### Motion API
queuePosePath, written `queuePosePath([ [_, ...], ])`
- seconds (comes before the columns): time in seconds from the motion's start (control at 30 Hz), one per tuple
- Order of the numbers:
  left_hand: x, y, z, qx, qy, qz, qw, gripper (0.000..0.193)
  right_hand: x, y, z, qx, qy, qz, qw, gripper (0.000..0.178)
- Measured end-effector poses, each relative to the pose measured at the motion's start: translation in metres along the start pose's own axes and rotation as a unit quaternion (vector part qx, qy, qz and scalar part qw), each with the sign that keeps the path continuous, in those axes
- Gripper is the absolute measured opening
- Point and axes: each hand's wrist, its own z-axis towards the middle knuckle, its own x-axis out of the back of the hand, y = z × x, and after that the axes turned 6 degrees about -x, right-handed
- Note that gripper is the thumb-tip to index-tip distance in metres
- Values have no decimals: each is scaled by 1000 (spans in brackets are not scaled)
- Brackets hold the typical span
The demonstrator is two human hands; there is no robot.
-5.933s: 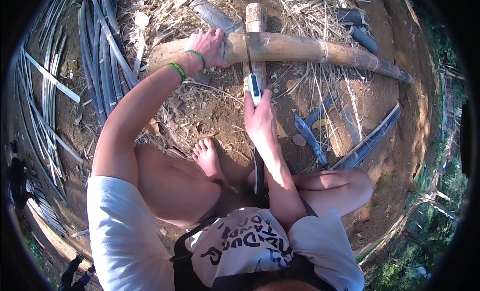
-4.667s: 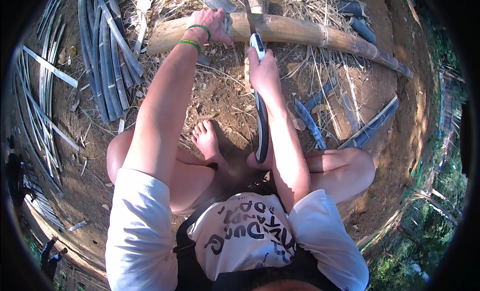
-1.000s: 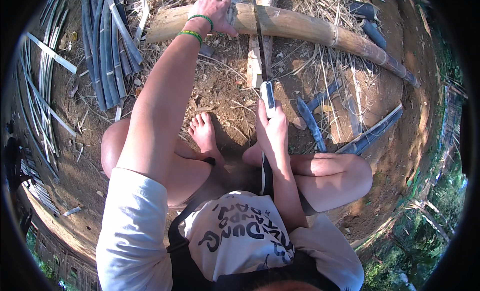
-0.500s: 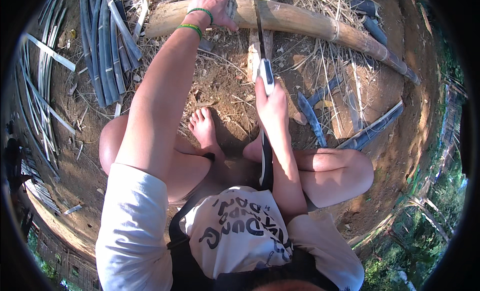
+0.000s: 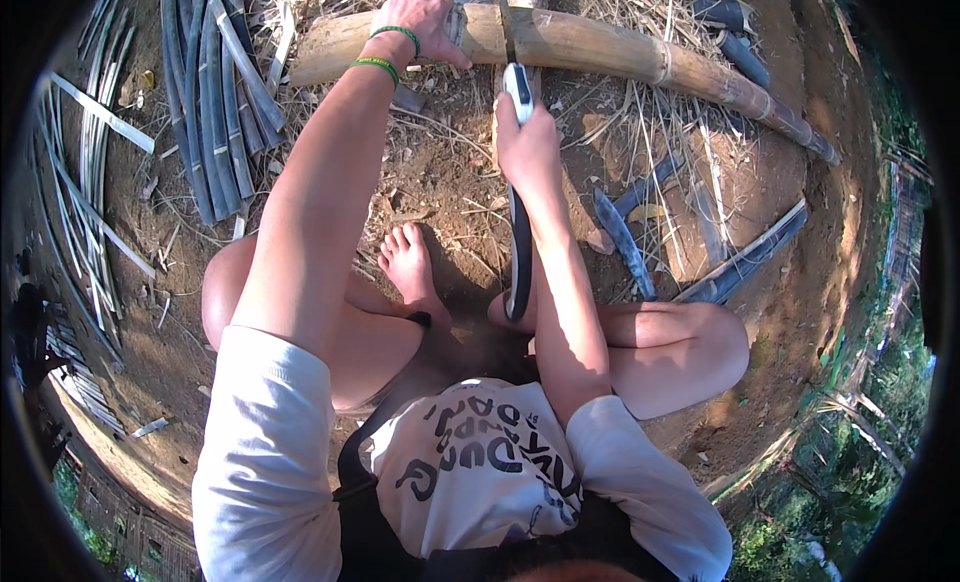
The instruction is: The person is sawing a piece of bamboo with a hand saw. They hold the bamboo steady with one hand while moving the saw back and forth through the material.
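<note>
A thick tan bamboo pole (image 5: pixel 590 44) lies crosswise at the far side, over a lighter piece of wood beneath it. My left hand (image 5: pixel 425 32) grips the pole from above beside a node, with the thumb spread along its near side. My right hand (image 5: pixel 528 147) is closed around the long white-and-black handle of a hand saw (image 5: pixel 519 90). The handle's tail runs back toward my body. Its dark narrow blade crosses the pole a little right of my left hand, and the far end of the blade leaves the picture.
Dark bamboo lengths (image 5: pixel 207 112) lie in a bundle at the far left, beside thin pale strips (image 5: pixel 90 172). Split dark pieces (image 5: pixel 624 244) and dry straw lie to the right. My bare foot (image 5: pixel 408 262) rests on the soil nearer to me.
My right hand has pushed the saw away from me, bringing its handle up close to the pole. My left hand stays in its place on the pole.
</note>
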Motion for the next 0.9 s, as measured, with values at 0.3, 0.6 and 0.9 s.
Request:
queuePosePath([
  [0.3,-12,-12,-5,7,-14,2,1000,99,6,65,-80,89,54,-34,994,43],
  [0.6,-20,1,2,-7,-30,-16,999,105,-9,9,15,12,22,-6,1000,46],
  [0.9,-6,4,-1,-3,-25,-17,1000,101,-7,0,11,13,26,1,1000,41],
])
